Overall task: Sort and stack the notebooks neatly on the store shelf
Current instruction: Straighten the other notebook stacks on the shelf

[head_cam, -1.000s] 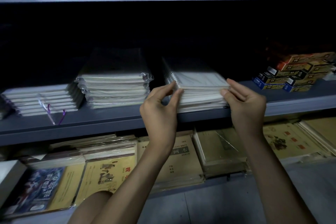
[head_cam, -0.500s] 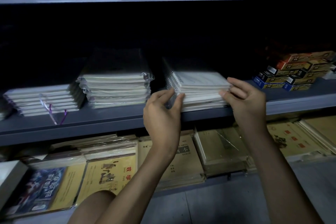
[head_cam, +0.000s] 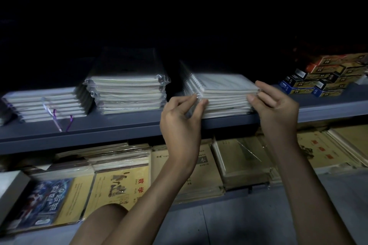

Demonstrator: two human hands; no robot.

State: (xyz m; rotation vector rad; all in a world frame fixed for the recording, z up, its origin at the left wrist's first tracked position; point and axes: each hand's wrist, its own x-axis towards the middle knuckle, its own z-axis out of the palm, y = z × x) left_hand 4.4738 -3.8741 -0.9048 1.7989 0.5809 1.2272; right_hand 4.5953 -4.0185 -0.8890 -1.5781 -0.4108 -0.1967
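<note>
Nearest, the left hand (head_cam: 180, 125) reaches up to the front left corner of the stack of white spiral-bound notebooks in clear plastic sleeves (head_cam: 225, 95). Its thumb and forefinger are drawn together and pinch the loose plastic at that corner. The right hand (head_cam: 278, 111) brackets the front right corner, with its fingers (head_cam: 261, 86) fairly straight and slightly spread. The thumb lies flat on the front edge and the others lie along the side.

The step looks like squaring the stack. It would go best with even inward pressure from both sides, low as well as high, so the bottom books line up with the top ones. Flat fingers should do the pushing, because a pinch on slippery sleeves may shift only one book. A gentle push from the front would then seat the pile deeper.

The stack lies flat at the front lip of the grey metal shelf (head_cam: 119, 131), with its short edge towards the person. Its wire spiral binding (head_cam: 196, 83) runs along the left side, so the long axis points front to back into the dark of the shelf, leaning slightly left at the far end.

Just beside it on the left is a plastic-wrapped pile of pale notebooks (head_cam: 127, 93). Well apart on the right, farther back, are blue and orange cardboard boxes (head_cam: 322, 79).
</note>
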